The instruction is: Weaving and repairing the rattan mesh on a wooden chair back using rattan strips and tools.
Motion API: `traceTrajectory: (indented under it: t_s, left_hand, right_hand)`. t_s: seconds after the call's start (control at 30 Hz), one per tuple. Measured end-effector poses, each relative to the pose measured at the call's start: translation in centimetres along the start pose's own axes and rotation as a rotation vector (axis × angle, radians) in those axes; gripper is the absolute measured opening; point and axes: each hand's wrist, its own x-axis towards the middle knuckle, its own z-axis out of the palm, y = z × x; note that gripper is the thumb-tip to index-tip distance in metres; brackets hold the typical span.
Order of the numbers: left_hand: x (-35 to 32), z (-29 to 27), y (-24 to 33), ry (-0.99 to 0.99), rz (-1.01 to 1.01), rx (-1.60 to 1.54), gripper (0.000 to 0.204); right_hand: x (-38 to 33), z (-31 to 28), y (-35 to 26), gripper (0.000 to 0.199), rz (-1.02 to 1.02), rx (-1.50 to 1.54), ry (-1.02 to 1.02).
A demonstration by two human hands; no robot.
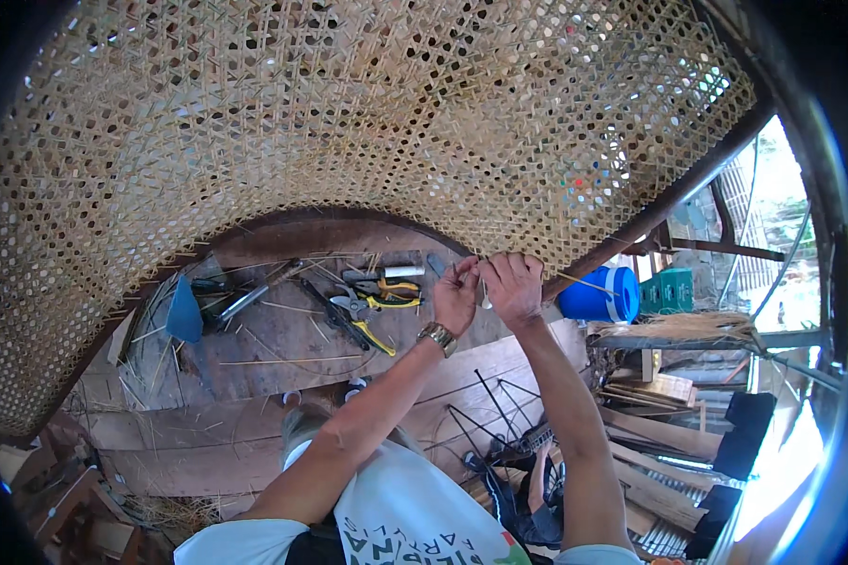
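The fingertips of the left hand (455, 294) were pinched together on a thin cane strand (575, 280) at the lower edge of the woven cane panel (349, 113). The fingers of the right hand (513, 284) were curled shut just beside them, gripping the same edge; whether the strand itself was held in that fist could not be told. The 2 hands were touching or nearly so, and a loose end of the strand was seen pointing right from the right hand towards a blue cylinder (597, 294).

A metal wristwatch (437, 337) was worn on the left wrist. Both forearms were raised from the lower edge of the view, above a pale shirt.

The panel, an open hexagonal weave, was stretched in a curved dark wooden frame (660, 202) and filled the upper part of the view. Below the hands, a wooden work surface (283, 330) was strewn with cane scraps. On it were laid yellow-handled pliers (386, 299), dark cutters (334, 315), a white-handled tool (386, 273) and a blue cone-shaped piece (184, 311), all well apart from the hands.
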Motion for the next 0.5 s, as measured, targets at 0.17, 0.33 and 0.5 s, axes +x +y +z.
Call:
traceTrajectory:
  t_s: [0.17,0.33,0.5]
  left_hand:
    - [-0.9,1.5,-0.4,0.005,-0.036,-0.245,0.039]
    - [-1.5,3.1,-0.3,0.046,-0.373,-0.586,0.032]
    - [0.8,3.6,-3.2,-0.002,-0.383,-0.638,0.012]
  right_hand:
    - [0.5,-4.5,-0.2,0.031,0.083,0.221,-0.033]
    - [-2.8,-20.4,5.1,0.042,0.195,0.385,0.313]
    - [-2.8,-26.6,20.9,0.031,0.595,0.379,0.795]
